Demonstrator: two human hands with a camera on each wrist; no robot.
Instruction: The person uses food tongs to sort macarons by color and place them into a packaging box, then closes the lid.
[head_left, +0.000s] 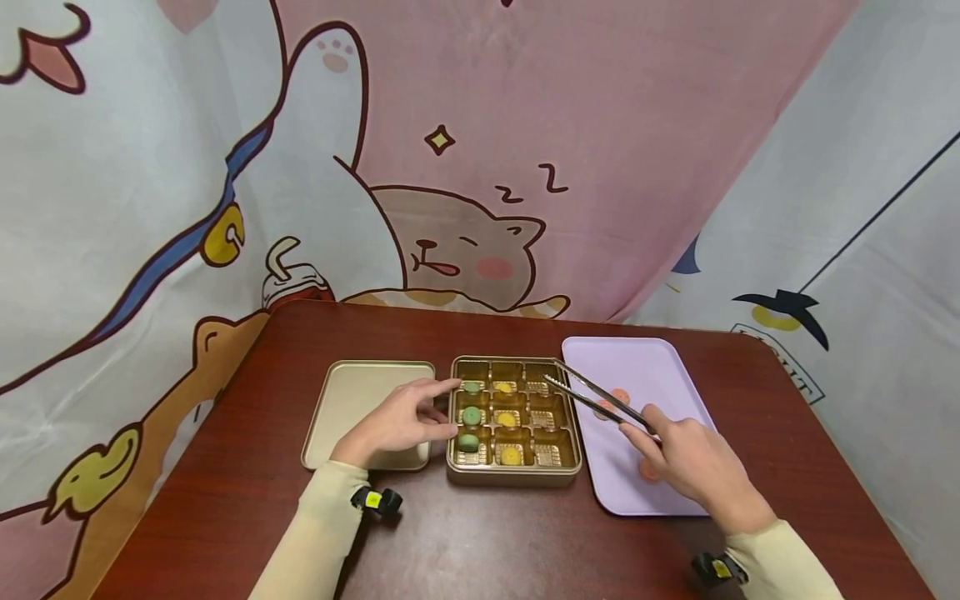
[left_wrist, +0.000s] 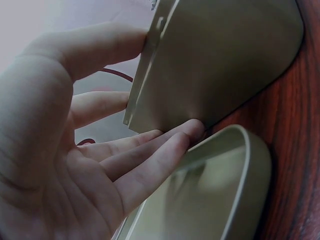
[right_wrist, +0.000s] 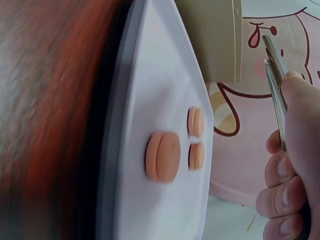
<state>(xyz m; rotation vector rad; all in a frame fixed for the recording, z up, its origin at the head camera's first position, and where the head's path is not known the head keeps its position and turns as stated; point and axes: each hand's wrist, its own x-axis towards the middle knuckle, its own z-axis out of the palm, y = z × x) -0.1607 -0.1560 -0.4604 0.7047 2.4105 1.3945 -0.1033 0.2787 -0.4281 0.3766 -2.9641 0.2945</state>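
My left hand (head_left: 399,423) touches the left side of a gold box (head_left: 513,477), its fingers (left_wrist: 165,155) fairly straight and the thumb at the rim. Inside, a divided insert has green macarons (head_left: 471,416) down the left column and yellow macarons (head_left: 507,418) down the middle one; the right column's compartments hold nothing. My right hand (head_left: 693,458) grips metal tongs (head_left: 600,391). Their tips stand apart above the box's right column, with nothing between them. Beneath that hand lies a lilac tray (head_left: 637,362) bearing pink-orange macarons (right_wrist: 164,157), partly hidden in the head view.
A shallow gold lid (head_left: 360,387) lies left of the box, under the left hand. The lilac tray stands close against the box's right side. All rest on a dark red-brown table (head_left: 465,542), with a cartoon-printed cloth (head_left: 600,167) hanging behind.
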